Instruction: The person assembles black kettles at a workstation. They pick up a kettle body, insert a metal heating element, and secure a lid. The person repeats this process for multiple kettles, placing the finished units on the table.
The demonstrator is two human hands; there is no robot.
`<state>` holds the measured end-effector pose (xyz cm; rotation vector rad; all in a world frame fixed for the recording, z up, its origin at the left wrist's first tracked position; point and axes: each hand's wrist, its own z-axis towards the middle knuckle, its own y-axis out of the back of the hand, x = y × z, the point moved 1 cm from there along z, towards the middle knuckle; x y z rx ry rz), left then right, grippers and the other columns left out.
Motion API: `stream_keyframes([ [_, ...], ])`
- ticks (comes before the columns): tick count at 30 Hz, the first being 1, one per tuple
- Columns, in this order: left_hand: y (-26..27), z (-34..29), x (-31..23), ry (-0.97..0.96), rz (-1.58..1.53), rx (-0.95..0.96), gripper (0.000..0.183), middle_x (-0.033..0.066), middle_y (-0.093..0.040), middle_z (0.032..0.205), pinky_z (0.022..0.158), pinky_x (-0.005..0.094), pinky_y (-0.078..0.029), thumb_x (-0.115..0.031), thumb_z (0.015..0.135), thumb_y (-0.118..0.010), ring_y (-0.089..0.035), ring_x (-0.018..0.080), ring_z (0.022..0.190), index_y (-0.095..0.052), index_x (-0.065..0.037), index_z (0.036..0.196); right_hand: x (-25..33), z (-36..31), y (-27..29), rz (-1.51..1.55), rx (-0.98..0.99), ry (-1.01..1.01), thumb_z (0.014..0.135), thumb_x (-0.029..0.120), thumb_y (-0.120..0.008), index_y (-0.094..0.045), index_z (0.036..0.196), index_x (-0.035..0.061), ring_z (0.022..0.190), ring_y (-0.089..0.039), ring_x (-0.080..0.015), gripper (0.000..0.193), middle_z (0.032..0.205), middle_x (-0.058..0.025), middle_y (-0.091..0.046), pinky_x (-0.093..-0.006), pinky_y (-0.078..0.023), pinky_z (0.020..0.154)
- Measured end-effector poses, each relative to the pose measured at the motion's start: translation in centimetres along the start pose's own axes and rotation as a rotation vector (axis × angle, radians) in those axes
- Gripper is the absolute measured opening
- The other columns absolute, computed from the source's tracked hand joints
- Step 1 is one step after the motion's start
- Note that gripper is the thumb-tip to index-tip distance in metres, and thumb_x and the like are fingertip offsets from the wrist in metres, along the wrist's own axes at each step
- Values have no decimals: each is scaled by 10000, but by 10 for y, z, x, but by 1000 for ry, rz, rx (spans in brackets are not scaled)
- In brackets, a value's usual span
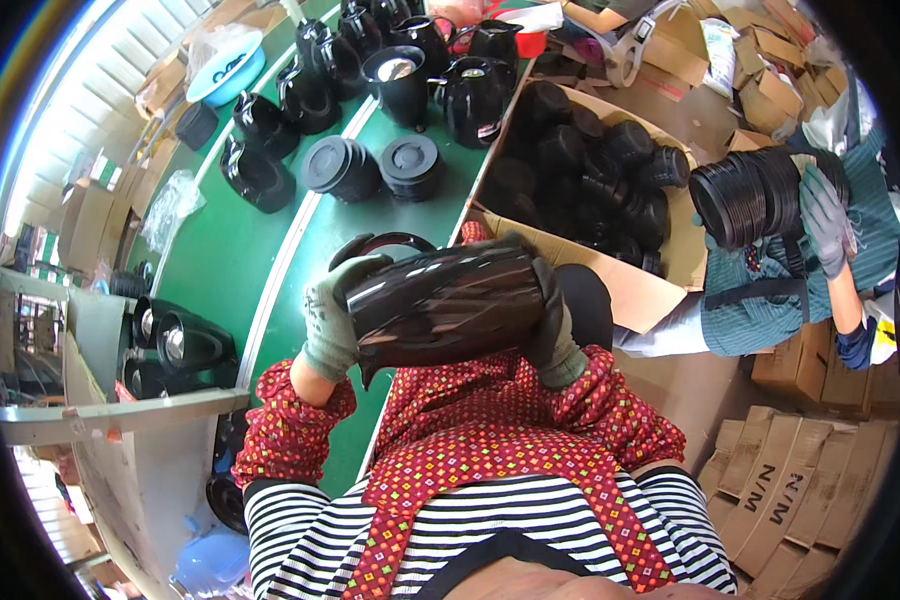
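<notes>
A glossy black jug body (448, 305) lies on its side in front of my chest, a curved handle along its far side and a pointed spout at the left end. My left hand (330, 322), in a grey-green glove, is closed round the spout end. Gripping the opposite end is my right hand (558, 335), in a darker, stained glove; its fingers are partly hidden behind the jug. Just beyond, two stacks of round black ribbed parts, one stack to the left (338, 170) and one to the right (411, 168), stand on the green conveyor belt (240, 240).
Black jugs (470, 100) crowd the far belt; more (192, 340) lie at the left. On my right is a cardboard box (610, 275) of round black parts. Beside it, a co-worker's gloved hand (826, 220) holds stacked black discs (745, 200). Flattened cartons (785, 480) lean lower right.
</notes>
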<state>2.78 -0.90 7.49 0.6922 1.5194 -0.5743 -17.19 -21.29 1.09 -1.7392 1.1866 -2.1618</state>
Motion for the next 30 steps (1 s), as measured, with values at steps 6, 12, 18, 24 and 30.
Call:
stream_keyframes([
  [6,-16,3,-8,-387,581,36,544,300,-688,1289,1014,440,-564,-212,674,-924,-689,423,1222,-777,-18,1160,-31,-3,35,141,-64,-74,1167,461,-330,-462,1574,41,1358,-585,-221,599,1494,-105,-603,-388,-457,1177],
  [12,-32,11,-17,-328,745,64,322,173,-730,1114,887,420,-582,-194,796,-815,-732,395,999,-749,-40,1071,56,-7,1,-808,-56,190,1005,293,-742,-474,1535,-34,1439,-500,-285,678,1547,-199,-495,-381,-419,1193],
  [18,-80,22,-83,-250,1260,269,566,267,-581,1425,937,466,-583,-163,819,-778,-697,444,1119,-610,-70,1351,88,-20,-59,-1386,514,513,697,292,-938,-559,1533,171,1394,-498,-442,926,1588,-252,-423,-526,-398,1175],
  [24,-47,18,-68,-450,561,513,881,267,-422,1617,1097,497,-503,-119,766,-897,-523,415,1437,-493,-79,1547,93,-24,-32,-1522,445,446,662,286,-924,-637,1432,133,1294,-561,-442,836,1530,-234,-526,-526,-437,1084],
  [30,-58,-1,-64,-546,787,632,894,298,-264,1700,1244,552,-339,-279,675,-993,-305,489,1570,-605,-193,1476,98,-28,-29,-1601,512,314,671,304,-917,-660,1401,146,1341,-537,-451,789,1584,-237,-468,-528,-423,1110],
])
